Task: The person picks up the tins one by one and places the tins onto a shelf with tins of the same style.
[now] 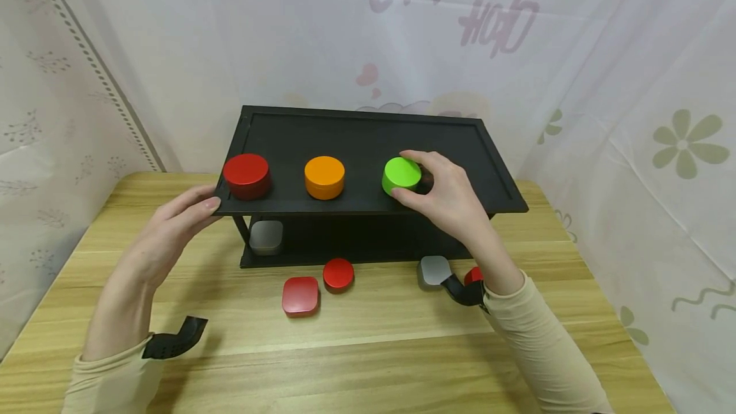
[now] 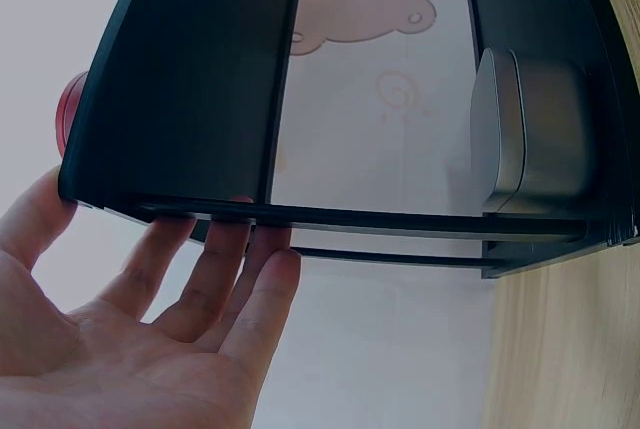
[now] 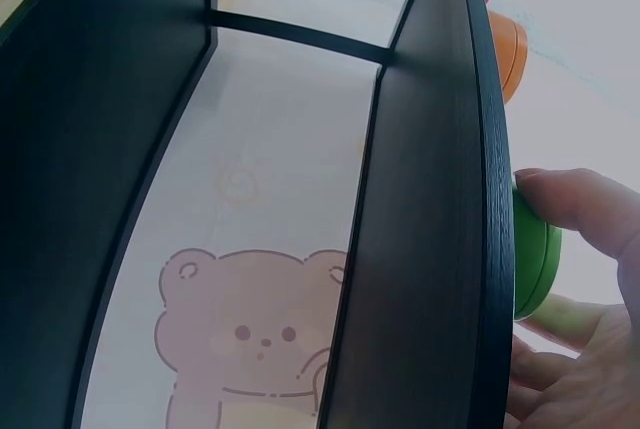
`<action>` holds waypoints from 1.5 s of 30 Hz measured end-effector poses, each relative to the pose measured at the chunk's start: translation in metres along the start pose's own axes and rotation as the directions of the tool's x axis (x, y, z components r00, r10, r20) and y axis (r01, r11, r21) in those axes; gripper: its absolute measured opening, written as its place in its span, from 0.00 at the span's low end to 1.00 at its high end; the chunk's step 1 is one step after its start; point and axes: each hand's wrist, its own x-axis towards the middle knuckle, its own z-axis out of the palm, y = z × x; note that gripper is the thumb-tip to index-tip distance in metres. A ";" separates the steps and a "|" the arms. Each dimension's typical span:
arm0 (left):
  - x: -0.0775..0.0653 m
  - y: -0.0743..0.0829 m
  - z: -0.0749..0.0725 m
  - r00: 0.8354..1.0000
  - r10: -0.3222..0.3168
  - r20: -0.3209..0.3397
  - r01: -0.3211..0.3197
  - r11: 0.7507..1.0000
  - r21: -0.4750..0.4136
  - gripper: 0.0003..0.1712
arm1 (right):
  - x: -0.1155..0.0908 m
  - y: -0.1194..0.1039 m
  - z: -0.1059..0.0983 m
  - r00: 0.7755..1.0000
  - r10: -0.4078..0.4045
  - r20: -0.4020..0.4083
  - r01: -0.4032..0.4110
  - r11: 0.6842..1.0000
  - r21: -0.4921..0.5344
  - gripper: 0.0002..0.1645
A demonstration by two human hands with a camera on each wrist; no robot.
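Observation:
A black two-level shelf stands on the table. At its left front corner, my left hand grips the upper board's edge; the left wrist view has the fingers against the side bar. My right hand pinches a bright green round tin between thumb and fingers, over the right half of the upper board. The green tin stands right at the board in the right wrist view. Left of it on the upper board are an orange round tin and a larger dark red round tin.
A grey square tin sits on the lower level at left. On the wooden table in front lie a red square tin, a small red round tin and another grey tin. My right forearm partly hides a red item.

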 end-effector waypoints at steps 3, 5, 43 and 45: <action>0.001 0.001 0.001 1.000 0.017 -0.003 -0.017 1.000 -0.009 0.23 | 0.000 0.001 0.000 1.000 0.007 0.009 -0.007 1.000 0.004 0.35; 0.001 0.001 0.001 1.000 0.026 -0.007 -0.026 0.999 -0.023 0.23 | 0.000 0.002 0.000 1.000 0.010 0.014 -0.010 1.000 0.005 0.35; -0.003 0.004 0.003 0.999 -0.028 -0.026 0.028 1.000 -0.002 0.25 | -0.008 0.008 0.004 1.000 -0.016 -0.025 0.018 0.998 0.064 0.45; -0.004 0.006 0.004 0.998 -0.043 -0.038 0.043 0.999 0.012 0.25 | -0.010 0.009 0.005 0.999 -0.017 -0.032 0.020 0.997 0.080 0.45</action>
